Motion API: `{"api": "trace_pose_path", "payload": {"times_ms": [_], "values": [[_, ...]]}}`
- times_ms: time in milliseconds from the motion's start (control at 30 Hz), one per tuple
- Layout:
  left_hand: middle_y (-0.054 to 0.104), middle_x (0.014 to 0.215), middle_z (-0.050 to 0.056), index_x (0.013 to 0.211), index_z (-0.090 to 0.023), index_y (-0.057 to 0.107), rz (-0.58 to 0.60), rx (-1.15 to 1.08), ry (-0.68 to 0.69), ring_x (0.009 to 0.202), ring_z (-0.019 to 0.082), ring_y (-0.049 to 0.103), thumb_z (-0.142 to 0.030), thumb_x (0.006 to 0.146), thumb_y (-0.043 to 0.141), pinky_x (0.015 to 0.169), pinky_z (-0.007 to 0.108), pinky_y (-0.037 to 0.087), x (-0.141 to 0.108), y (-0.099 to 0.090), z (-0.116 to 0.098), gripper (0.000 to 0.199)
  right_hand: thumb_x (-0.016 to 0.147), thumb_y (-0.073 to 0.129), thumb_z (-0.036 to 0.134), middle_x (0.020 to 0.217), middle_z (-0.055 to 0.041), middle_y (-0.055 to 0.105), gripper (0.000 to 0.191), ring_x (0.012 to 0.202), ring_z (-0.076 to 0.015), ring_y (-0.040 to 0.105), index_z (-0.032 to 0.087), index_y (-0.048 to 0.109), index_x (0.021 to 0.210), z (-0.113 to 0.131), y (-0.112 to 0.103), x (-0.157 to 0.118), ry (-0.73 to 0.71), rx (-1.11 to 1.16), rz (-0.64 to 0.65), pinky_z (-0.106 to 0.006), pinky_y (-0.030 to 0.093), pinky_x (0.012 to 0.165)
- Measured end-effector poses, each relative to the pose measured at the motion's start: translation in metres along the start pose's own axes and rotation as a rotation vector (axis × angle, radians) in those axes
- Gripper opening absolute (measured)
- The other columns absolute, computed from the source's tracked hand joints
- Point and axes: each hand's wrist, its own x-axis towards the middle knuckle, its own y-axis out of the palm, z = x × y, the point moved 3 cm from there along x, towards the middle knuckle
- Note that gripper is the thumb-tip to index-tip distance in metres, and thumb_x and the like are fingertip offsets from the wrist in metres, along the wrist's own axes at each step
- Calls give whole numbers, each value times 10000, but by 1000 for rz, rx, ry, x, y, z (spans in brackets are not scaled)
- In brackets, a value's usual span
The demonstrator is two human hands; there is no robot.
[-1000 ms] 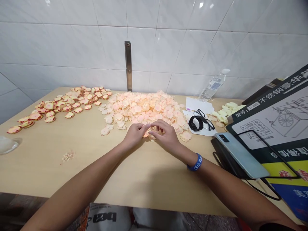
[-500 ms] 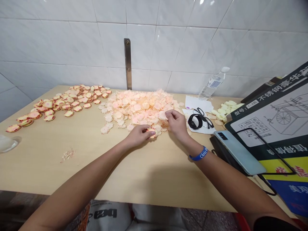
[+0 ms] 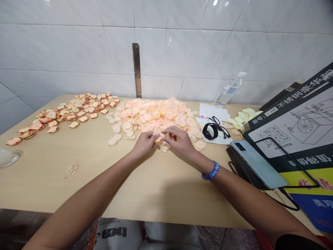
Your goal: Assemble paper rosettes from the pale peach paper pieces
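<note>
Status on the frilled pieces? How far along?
Done, it seems: the red-rimmed discs spread at the table's left. In hand: a frilled piece pinched by the left hand, with the right hand at it. Left: the pale pile, which looks the larger heap.

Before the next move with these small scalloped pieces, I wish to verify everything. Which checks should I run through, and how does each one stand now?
1. Small peach scalloped piece pinched at the fingertips of the left hand: ok.
2. Fingers of the right hand touching that piece: cannot tell, the fingers hide it.
3. Hands away from the large pile of pale peach scalloped pieces: not ok, they are at its front edge.
4. Red-edged scalloped pieces lying apart from that pile: ok.
5. Flat light-blue phone away from the hands: ok.
</note>
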Motion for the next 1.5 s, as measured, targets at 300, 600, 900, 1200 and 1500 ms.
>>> {"api": "trace_pose_path", "payload": {"times_ms": [300, 600, 900, 1200, 1500], "values": [[306, 485, -45, 517, -194, 361, -14, 43, 37, 482, 86, 293, -653, 800, 477, 493, 256, 220, 0, 1, 6, 551, 758, 695, 386, 789, -42, 681, 205, 665, -145, 579, 188, 721, 805, -2, 10, -2, 261, 192, 34, -287, 457, 609], [453, 518, -34, 575, -179, 453, 149, 9, 23, 514, 103, 427, -479, 773, 586, 511, 235, 300, -6, 9, -4, 383, 769, 676, 335, 684, -17, 651, 163, 652, -154, 579, 185, 677, 707, -19, -5, 4, 343, 296, -213, -291, 455, 622], [586, 663, 6, 791, -143, 640, 145, -94, 35, 607, 133, 529, -438, 762, 623, 602, 255, 404, -2, 9, 4, 296, 864, 573, 235, 1092, -86, 699, 234, 1041, -240, 629, 225, 725, 1042, -24, -31, 18, 31, -230, -206, -416, 485, 914], [474, 509, -17, 562, -162, 507, -9, -84, -30, 517, 101, 424, -481, 722, 597, 526, 233, 325, -2, 3, -4, 369, 918, 558, 284, 888, -63, 698, 168, 804, -183, 629, 203, 705, 921, -8, -12, 4, -92, -142, -144, -326, 494, 717], [368, 487, -37, 529, -173, 449, -8, 5, 46, 493, 91, 353, -604, 797, 507, 498, 240, 255, -1, 1, -1, 511, 817, 672, 282, 773, -31, 680, 100, 661, -145, 566, 204, 731, 839, 1, 11, -4, 104, 57, 34, -281, 437, 615]]}}
